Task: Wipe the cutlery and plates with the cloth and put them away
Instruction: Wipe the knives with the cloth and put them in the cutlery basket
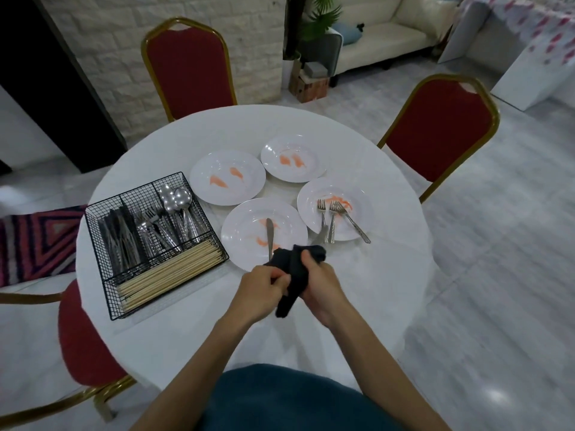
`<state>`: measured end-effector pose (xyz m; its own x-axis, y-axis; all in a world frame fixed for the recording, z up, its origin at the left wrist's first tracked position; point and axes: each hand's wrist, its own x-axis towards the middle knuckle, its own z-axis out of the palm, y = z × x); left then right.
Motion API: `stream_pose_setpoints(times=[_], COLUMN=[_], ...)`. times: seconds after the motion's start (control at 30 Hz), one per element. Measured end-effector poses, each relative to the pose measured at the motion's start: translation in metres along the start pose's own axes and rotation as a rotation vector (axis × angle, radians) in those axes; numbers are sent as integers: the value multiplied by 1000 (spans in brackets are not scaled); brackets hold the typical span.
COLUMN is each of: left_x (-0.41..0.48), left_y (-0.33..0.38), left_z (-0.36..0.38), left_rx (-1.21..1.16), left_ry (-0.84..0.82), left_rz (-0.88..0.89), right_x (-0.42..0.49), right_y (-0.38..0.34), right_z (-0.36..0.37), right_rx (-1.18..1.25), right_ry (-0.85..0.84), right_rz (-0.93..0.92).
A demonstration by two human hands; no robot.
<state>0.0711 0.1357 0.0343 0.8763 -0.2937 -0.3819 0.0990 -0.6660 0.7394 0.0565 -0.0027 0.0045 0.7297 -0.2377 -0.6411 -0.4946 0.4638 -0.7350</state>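
Both hands meet over the near edge of the round table [357, 169], and between them hangs the dark cloth [292, 275]. The left hand [259, 289] has its fingers curled shut on the cloth's left side; the right hand [323, 283] is clamped on the bunched upper part, thumb on top. A sliver of metal [319, 237] pokes out beyond the right hand and seems to be a piece of cutlery wrapped in the cloth, though what kind it is cannot be told. Just past the fingers, on the nearest plate [245, 241], lies a knife [269, 236] with its long axis running almost straight away from the person, blade toward the far edge of the table and handle end nearly touching the cloth; the left hand is the nearer one to it. On the plate to its right [357, 194] rest three forks [333, 219], tines toward the far edge and handles fanning back over the near rim, closer to the right hand. Two more smeared plates [217, 191] [270, 150] sit farther in. The wire basket [155, 237] with sorted cutlery and chopsticks stands at the table's left edge, so anything wiped probably has to travel left, past the left hand.
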Motion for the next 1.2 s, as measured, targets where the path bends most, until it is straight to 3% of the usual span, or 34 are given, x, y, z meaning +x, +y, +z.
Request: stream_pose_setpoints(times=[0.1,0.17,0.27,0.37,0.47,0.6,0.67,0.73,0.8,0.9,1.03,1.2], left_x=[1,4,10,22,34,48,47,45,41,44,56,40], left_y=[-6,-12,-9,-1,-3,-4,-2,2,-51,-75,-82,-68], left_z=[-4,-17,-26,-20,-26,-42,-38,-25,-59,-67,-76,-30], left_rx=[152,163,-8,-224,-375,-606,-599,-475,-466,-534,-720,-597], left_ry=[-55,29,224,206,170,271,308,225,351,384,608,486], left_rz=[-4,-31,1,-17,-64,-153,-139,-94,-230,-275,-355,-305], right_x=[0,1,-3,-14,-20,-29,-26,-24,-4,-12,-7,3], right_y=[6,0,-7,-7,-5,-7,-6,-7,15,16,13,7], right_z=[5,-2,-4,12,17,0,0,2,69,70,71,84], right_rx=[-175,-237,-351,-500,-545,-594,-556,-531,-678,-668,-652,-692], right_ry=[28,60,-60,-264,-291,-281,-254,-200,-335,-346,-330,-305], right_rz=[-81,-105,-123,-136,-140,-101,-98,-127,-39,-19,4,-23])
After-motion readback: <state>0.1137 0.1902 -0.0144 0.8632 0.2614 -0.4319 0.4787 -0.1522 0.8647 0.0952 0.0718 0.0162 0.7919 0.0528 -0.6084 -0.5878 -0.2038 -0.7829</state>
